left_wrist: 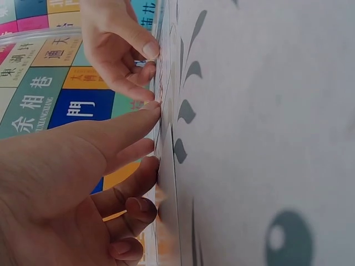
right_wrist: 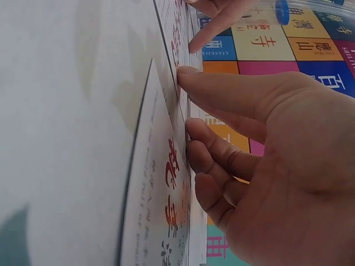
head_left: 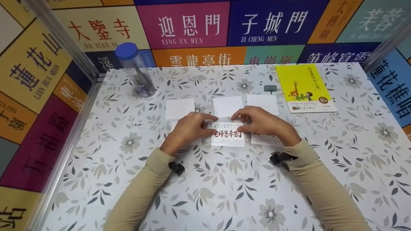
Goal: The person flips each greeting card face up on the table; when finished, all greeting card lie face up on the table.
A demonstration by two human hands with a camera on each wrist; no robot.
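A white card with red brush lettering [head_left: 228, 141] lies flat on the patterned tabletop in the head view. My left hand [head_left: 189, 128] touches its left side with the thumb, the index finger reaching its upper left corner. At the right side, my right hand [head_left: 263, 122] rests its thumb on the card's edge, index fingertip near the top. A second lettered card [head_left: 266, 140] is partly beneath the right hand, and another card [head_left: 195, 140] is mostly hidden by the left. Behind them lie three blank white cards, at left [head_left: 179, 107], middle [head_left: 227, 106] and right [head_left: 268, 102].
A clear cylinder with a blue lid [head_left: 136, 70] stands at the back left, with slim items inside. A yellow booklet [head_left: 305, 86] lies at the back right, beside a small dark green object [head_left: 270, 88]. Lettered panels [head_left: 189, 25] wall the table's back and sides.
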